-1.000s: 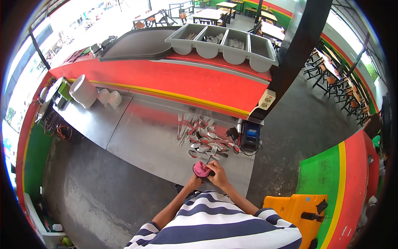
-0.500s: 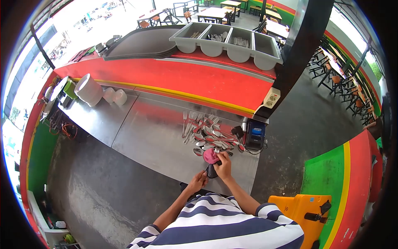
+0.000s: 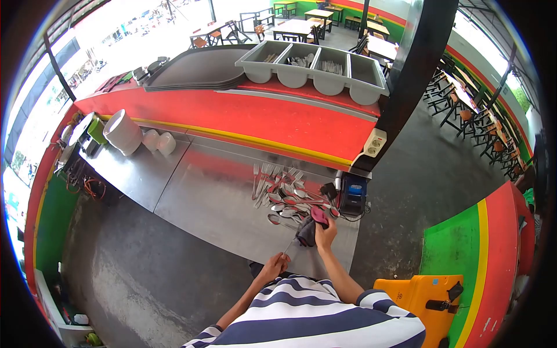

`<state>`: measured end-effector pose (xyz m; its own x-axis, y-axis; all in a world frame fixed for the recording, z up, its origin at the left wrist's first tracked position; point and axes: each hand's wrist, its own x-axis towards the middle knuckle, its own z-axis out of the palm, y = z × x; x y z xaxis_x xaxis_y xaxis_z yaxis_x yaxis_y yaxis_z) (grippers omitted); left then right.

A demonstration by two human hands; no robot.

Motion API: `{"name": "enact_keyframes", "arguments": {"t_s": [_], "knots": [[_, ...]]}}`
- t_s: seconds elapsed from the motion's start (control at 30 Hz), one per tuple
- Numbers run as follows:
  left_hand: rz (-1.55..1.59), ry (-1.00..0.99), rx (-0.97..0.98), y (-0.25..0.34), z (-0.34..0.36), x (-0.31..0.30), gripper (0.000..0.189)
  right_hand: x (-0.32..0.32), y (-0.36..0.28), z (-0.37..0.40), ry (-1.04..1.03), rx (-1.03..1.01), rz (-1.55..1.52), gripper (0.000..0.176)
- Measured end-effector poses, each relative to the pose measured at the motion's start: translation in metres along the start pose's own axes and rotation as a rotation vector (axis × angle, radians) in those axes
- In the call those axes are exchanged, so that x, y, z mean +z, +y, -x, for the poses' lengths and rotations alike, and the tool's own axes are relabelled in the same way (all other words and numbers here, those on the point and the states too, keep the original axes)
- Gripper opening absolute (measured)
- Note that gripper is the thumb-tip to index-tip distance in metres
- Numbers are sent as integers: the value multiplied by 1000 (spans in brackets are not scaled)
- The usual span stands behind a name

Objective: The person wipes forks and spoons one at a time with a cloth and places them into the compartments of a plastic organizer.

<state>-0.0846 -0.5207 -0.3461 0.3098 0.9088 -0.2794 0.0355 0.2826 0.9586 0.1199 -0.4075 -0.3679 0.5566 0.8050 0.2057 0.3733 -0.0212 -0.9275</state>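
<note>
My right hand (image 3: 325, 234) is closed on a cloth (image 3: 306, 232), pink at the top and dark below, over the steel counter (image 3: 214, 214). Lower and to the left, my left hand (image 3: 275, 265) is closed round the end of a thin utensil; its kind is hard to make out. Just beyond the cloth lies a loose pile of spoons and forks (image 3: 285, 194), the forks mostly at the back left and the spoons nearer me.
A grey cutlery tray (image 3: 366, 90) with compartments and a stack of dark trays (image 3: 197, 69) stand on the red ledge. White plates (image 3: 123, 132) and bowls (image 3: 166, 143) are at the left. A blue-black device (image 3: 353, 193) sits right of the pile, near a black post.
My right hand has moved right and slightly forward with the cloth. My left hand is now lower and farther from it. The hands were close together before.
</note>
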Motion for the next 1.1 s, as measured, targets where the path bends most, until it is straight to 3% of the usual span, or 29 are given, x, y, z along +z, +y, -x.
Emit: {"name": "enact_keyframes", "arguments": {"t_s": [0.07, 0.2, 0.33, 0.43, 0.57, 0.67, 0.9, 1.1], "knots": [[33, 88, 5, -9, -2, 1, 33, -1, 4, 1, 86, 198, -153, 29], [114, 150, -37, -11, -9, -1, 38, -10, 19, 8, -97, 423, -216, 42], [157, 119, -43, 1, -20, -2, 39, -20, 2, 25, -363, 292, -153, 41], [221, 107, -34, 12, -30, 2, 38, -21, -8, 33, -479, 479, -321, 39], [355, 25, -30, 24, -40, 6, 35, -19, -9, 23, -707, 211, -247, 36], [514, -59, -85, 32, -45, 12, 31, -29, -53, 13, -855, 485, -542, 36], [880, -262, -189, 44, -53, 8, 23, -19, -67, 10, -933, 568, -863, 28], [803, -256, -218, 59, -57, 5, 25, -12, -57, 4, -947, 593, -912, 24]]}}
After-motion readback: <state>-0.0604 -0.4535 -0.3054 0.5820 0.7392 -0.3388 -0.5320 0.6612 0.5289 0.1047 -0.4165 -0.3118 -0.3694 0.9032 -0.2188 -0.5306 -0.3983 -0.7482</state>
